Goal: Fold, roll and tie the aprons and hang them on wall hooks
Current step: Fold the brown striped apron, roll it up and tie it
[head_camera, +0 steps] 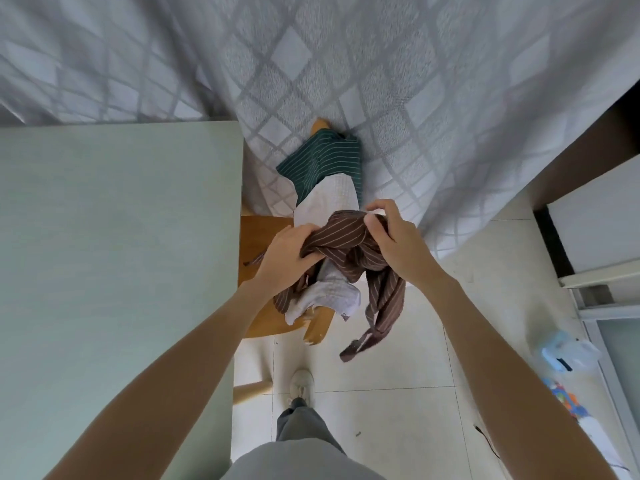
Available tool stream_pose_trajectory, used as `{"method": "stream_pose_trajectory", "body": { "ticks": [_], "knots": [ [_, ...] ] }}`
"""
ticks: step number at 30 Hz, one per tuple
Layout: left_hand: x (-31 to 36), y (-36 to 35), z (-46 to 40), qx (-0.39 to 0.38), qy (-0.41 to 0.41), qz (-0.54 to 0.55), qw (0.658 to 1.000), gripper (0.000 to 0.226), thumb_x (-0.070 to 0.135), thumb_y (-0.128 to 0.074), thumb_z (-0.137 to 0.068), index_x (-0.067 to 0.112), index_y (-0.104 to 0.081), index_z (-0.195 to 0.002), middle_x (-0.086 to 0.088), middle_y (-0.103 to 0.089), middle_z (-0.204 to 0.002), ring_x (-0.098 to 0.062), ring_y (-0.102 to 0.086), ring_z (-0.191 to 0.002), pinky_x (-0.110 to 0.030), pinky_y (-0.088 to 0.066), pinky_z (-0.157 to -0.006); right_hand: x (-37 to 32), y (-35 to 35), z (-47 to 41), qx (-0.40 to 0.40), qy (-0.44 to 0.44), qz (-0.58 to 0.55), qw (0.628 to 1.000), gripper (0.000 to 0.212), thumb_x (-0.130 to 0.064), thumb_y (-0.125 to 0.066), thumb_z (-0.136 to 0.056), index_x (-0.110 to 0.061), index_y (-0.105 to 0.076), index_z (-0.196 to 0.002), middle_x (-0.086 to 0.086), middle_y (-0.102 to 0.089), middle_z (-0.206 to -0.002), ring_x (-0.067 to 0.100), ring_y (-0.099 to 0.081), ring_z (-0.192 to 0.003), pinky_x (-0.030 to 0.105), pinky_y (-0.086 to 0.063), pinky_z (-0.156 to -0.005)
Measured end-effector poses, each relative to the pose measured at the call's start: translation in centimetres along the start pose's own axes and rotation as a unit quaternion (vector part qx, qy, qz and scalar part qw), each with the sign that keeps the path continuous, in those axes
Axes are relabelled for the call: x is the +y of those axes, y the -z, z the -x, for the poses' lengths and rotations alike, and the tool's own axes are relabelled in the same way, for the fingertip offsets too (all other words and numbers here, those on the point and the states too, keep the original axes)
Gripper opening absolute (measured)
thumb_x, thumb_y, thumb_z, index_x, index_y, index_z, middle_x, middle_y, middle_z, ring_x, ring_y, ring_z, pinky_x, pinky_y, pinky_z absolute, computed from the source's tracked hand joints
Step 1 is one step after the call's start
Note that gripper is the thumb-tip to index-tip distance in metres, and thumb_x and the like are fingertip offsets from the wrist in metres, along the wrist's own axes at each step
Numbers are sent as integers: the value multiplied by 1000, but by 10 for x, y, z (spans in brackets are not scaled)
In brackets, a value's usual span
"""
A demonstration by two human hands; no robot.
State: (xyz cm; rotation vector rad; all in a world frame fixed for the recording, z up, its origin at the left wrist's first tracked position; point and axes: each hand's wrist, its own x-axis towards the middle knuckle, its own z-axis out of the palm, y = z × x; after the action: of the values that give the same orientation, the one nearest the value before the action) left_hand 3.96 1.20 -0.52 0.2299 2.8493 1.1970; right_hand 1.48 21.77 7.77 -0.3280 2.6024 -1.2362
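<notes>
- The brown apron (349, 247), soft woven cloth with thin pale pinstripes, is bunched into a crumpled mass held up in the air above the wooden chair (263, 237), between the two hands.
- A pale, finely checked panel (332, 292) of the same bundle sags beneath the brown folds, and a long striped strap (377, 320) hangs down toward the floor, ending in a loose loop.
- The left hand (289, 259) grips the left side of the bundle, fingers curled into the cloth.
- The right hand (391, 237) holds the top right of the bundle, thumb and lower fingers pressed on the fabric while the index finger arches up above it.
- A second apron, dark green (322, 161) with thin white stripes and a pale checked lower part (329, 202), is draped over the back of the chair, just behind the brown one.
- So two aprons are in view: one brown, one green.
- The chair is of smooth honey-coloured wood with rounded legs; it stands just beside the table (114, 258), which has a flat, matte, pale green top with a square corner.
- Behind the chair hangs a grey-white curtain (381, 81) with a woven diamond lattice.
- The floor (388, 403) is of glossy cream tiles; one white shoe (301, 381) and a grey trouser leg (301, 424) show below.
</notes>
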Motion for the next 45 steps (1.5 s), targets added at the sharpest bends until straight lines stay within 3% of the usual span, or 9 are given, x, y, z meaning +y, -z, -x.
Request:
{"method": "stream_pose_trajectory", "body": {
  "ticks": [5, 9, 14, 23, 30, 33, 36, 41, 45],
  "knots": [
    [24, 35, 21, 20, 12, 54, 998, 24, 24, -56, -92, 11, -51, -112, -2, -64, -94, -15, -60, -82, -21, -46, -72, -13, 10, 13, -97, 19, 117, 988, 77, -55, -70, -71, -22, -41, -134, -3, -43, -121, 7, -48, -101, 22, -38, -91],
    [22, 62, 64, 10, 29, 65, 997, 20, 29, -56, -91, 20, -49, -107, 8, -63, -87, -8, -60, -76, -16, -44, -67, -36, -7, 41, -142, -1, 133, 981, 40, -42, -68, -81, -17, -61, -112, -1, -57, -102, 14, -55, -92, 23, -42, -77],
    [0, 93, 120, 7, 67, 0, 998, 38, 60, -51, -77, 29, -56, -99, 16, -63, -82, -5, -59, -75, -21, -43, -66, -68, -47, 70, -228, -27, 31, 973, 27, -37, -53, -93, -24, -46, -116, -8, -58, -98, 11, -56, -89, 23, -42, -77],
    [-49, 202, 257, 243, 130, -215, 937, 34, 47, -59, -73, 21, -61, -96, 10, -63, -80, -12, -56, -72, -23, -39, -62, -156, -196, 69, -322, 48, -130, 937, 17, -24, -49, -97, -23, -43, -113, -2, -58, -104, 13, -56, -102, 31, -41, -93],
    [-135, 232, 343, 159, 163, -336, 914, 61, 63, -54, -71, 25, -55, -119, 5, -60, -110, -19, -55, -100, -35, -26, -92, -183, -321, 62, -96, 315, 77, 941, 34, 3, -63, -80, -8, -53, -111, 10, -52, -124, 24, -48, -115, 32, -41, -101],
    [-181, 218, 375, 26, 267, -271, 924, 76, 67, -55, -74, 31, -36, -139, 4, -39, -142, -21, -32, -133, -50, -8, -111, -168, -360, 65, -199, 314, 234, 898, 50, -19, -73, -76, -15, -51, -121, 13, -35, -143, 33, -27, -134, 50, -31, -107],
    [-217, 208, 396, 7, 321, -202, 925, 69, 57, -52, -85, 30, -28, -144, 0, -28, -150, -22, -22, -139, -46, -15, -114, -154, -388, 79, -351, 221, 317, 853, 71, -59, -58, -79, -23, -41, -137, 8, -8, -156, 26, 3, -144, 49, -6, -115],
    [-261, 207, 411, 48, 360, -159, 918, 64, 39, -56, -90, 20, -30, -144, -6, -30, -150, -27, -25, -138, -43, -24, -113, -167, -410, 73, -209, 192, 252, 925, 34, -39, -47, -95, -12, -63, -110, 5, -48, -132, 24, -51, -116, 42, -37, -98],
    [-283, 215, 408, 44, 384, -167, 907, 67, 41, -57, -89, 18, -29, -145, -6, -32, -149, -27, -24, -138, -43, -23, -113, -192, -432, 47, -175, 235, 246, 924, 31, -13, -51, -93, -12, -53, -124, 5, -53, -126, 25, -56, -104, 37, -44, -91]
  ]
}}
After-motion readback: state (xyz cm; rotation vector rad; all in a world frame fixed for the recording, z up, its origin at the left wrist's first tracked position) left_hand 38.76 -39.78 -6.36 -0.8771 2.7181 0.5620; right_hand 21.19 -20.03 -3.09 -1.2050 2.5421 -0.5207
